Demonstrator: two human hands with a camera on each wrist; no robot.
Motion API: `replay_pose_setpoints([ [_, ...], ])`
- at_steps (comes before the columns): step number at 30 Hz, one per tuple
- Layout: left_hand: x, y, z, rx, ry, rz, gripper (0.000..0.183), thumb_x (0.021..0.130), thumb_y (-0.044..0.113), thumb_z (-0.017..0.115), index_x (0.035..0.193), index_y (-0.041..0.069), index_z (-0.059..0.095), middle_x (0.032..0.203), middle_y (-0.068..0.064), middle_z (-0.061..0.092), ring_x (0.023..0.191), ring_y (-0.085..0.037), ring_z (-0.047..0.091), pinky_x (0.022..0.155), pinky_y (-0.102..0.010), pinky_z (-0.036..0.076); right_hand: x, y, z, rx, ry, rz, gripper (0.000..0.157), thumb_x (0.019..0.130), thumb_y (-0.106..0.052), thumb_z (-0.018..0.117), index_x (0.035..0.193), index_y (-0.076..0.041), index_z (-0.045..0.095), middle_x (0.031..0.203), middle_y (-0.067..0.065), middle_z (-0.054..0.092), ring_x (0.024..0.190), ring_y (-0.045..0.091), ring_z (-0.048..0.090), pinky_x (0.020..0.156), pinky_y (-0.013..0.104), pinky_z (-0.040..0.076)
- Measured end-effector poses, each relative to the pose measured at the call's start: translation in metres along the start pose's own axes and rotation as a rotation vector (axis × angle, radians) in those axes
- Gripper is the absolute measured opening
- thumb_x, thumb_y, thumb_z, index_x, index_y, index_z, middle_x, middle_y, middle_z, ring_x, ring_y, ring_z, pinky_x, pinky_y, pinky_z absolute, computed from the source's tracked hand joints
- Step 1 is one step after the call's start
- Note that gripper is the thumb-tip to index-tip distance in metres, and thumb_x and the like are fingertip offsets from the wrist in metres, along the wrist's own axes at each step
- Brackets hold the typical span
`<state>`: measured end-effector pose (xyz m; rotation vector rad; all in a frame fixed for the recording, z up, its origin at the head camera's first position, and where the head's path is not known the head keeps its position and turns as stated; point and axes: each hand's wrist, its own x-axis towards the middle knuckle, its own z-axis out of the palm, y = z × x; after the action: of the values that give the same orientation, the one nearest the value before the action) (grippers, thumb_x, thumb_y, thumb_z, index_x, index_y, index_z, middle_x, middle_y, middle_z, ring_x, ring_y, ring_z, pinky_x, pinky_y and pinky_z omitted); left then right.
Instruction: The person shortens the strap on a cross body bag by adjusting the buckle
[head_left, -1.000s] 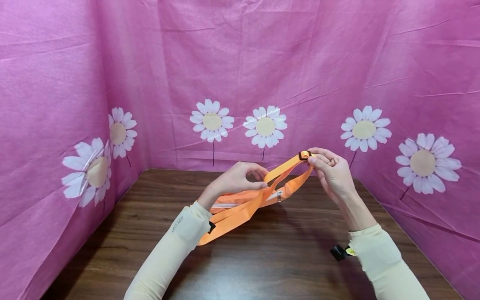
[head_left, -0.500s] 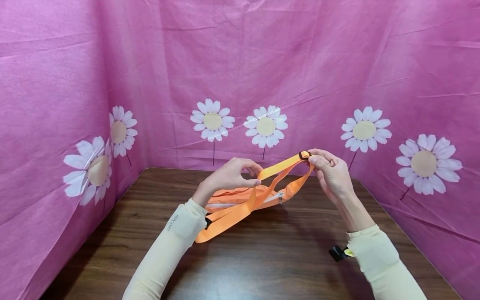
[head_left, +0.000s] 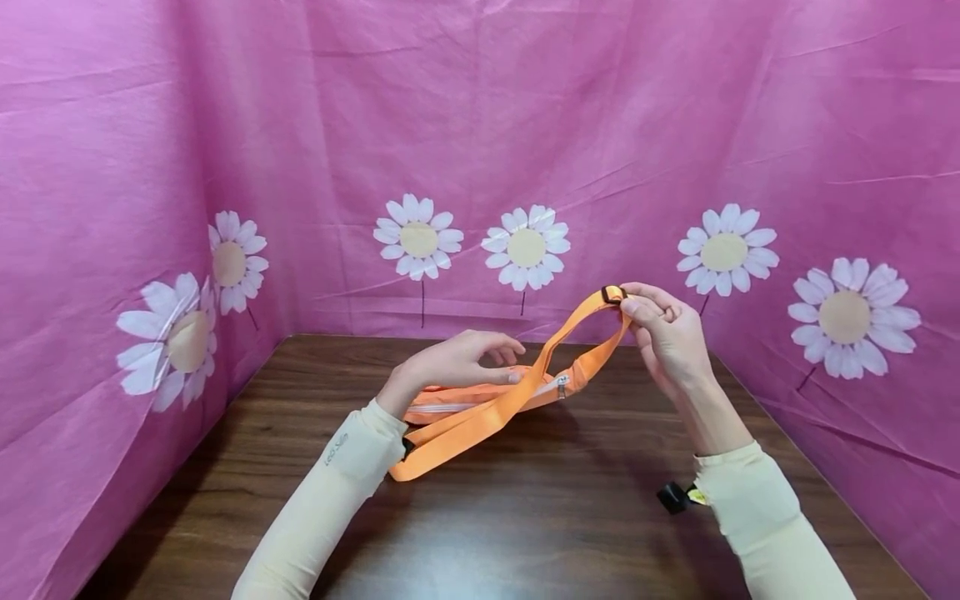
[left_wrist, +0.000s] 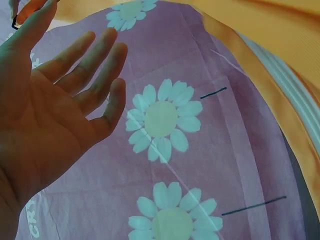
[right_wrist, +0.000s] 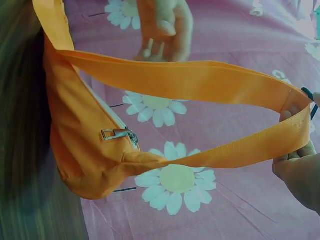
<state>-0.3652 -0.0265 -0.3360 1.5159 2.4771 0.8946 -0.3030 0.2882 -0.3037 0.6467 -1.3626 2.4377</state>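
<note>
An orange waist bag (right_wrist: 80,145) with a white zipper rests on the table, its metal zipper pull (head_left: 562,386) toward the right end. Its long orange strap (head_left: 483,418) loops up from the bag. My right hand (head_left: 671,337) pinches the raised strap between thumb and fingers, beside the dark slider buckle (head_left: 613,295). Above the bag, left of the strap, is my left hand (head_left: 457,362), fingers loosely extended. The left wrist view shows that palm with nothing in it. Part of the bag is hidden behind my left hand and the strap.
Beneath lies a dark brown wooden table (head_left: 525,533). Pink cloth (head_left: 480,108) printed with white daisies encloses its back and both sides. A black wrist-camera piece (head_left: 672,497) sticks out from the right sleeve.
My left hand has let go of the strap and moved left. The freed strap section now curves toward the buckle. My right hand keeps its pinch and has risen slightly.
</note>
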Motion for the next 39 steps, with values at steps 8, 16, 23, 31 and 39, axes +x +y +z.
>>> replay_pose_setpoints([
  [8, -0.033, -0.018, 0.006, 0.096, -0.134, -0.081, 0.045, 0.100, 0.042, 0.065, 0.134, 0.012, 0.064, 0.114, 0.003, 0.068, 0.105, -0.015, 0.063, 0.087, -0.034, 0.052, 0.007, -0.008, -0.012, 0.041, 0.048, -0.058, 0.022, 0.095, 0.010, 0.065, 0.115, 0.016, 0.066, 0.107, 0.020, 0.070, 0.097, 0.023, 0.067, 0.093, 0.031, 0.053],
  [16, -0.059, -0.043, 0.018, 0.005, -0.213, -0.142, 0.036, 0.100, 0.037, 0.067, 0.127, 0.013, 0.066, 0.108, 0.009, 0.067, 0.101, -0.011, 0.063, 0.087, -0.034, 0.052, 0.009, -0.013, -0.022, 0.080, 0.075, -0.034, 0.018, 0.095, 0.009, 0.065, 0.112, 0.013, 0.068, 0.104, 0.018, 0.071, 0.093, 0.023, 0.067, 0.087, 0.030, 0.054],
  [23, -0.075, -0.051, 0.014, -0.054, -0.227, -0.168, 0.039, 0.091, 0.025, 0.081, 0.123, 0.008, 0.067, 0.110, -0.002, 0.069, 0.103, -0.021, 0.064, 0.089, -0.042, 0.052, 0.015, -0.016, -0.033, 0.115, 0.094, -0.050, 0.015, 0.096, 0.009, 0.062, 0.110, 0.012, 0.068, 0.103, 0.018, 0.071, 0.089, 0.023, 0.067, 0.081, 0.029, 0.054],
  [31, -0.083, -0.049, 0.011, 0.089, -0.341, -0.163, 0.031, 0.080, 0.015, 0.088, 0.108, 0.017, 0.075, 0.101, 0.002, 0.070, 0.097, -0.028, 0.060, 0.089, -0.041, 0.045, 0.018, -0.021, -0.042, 0.165, 0.122, -0.050, 0.014, 0.096, 0.010, 0.062, 0.108, 0.014, 0.067, 0.102, 0.021, 0.069, 0.087, 0.026, 0.066, 0.081, 0.031, 0.055],
  [39, -0.085, -0.053, 0.009, 0.235, -0.339, -0.071, 0.013, 0.086, 0.018, 0.082, 0.096, 0.025, 0.079, 0.097, 0.023, 0.068, 0.094, -0.008, 0.054, 0.091, -0.043, 0.036, 0.022, -0.022, -0.052, 0.268, 0.146, -0.055, 0.013, 0.096, 0.012, 0.060, 0.106, 0.016, 0.066, 0.098, 0.023, 0.070, 0.086, 0.031, 0.068, 0.079, 0.033, 0.056],
])
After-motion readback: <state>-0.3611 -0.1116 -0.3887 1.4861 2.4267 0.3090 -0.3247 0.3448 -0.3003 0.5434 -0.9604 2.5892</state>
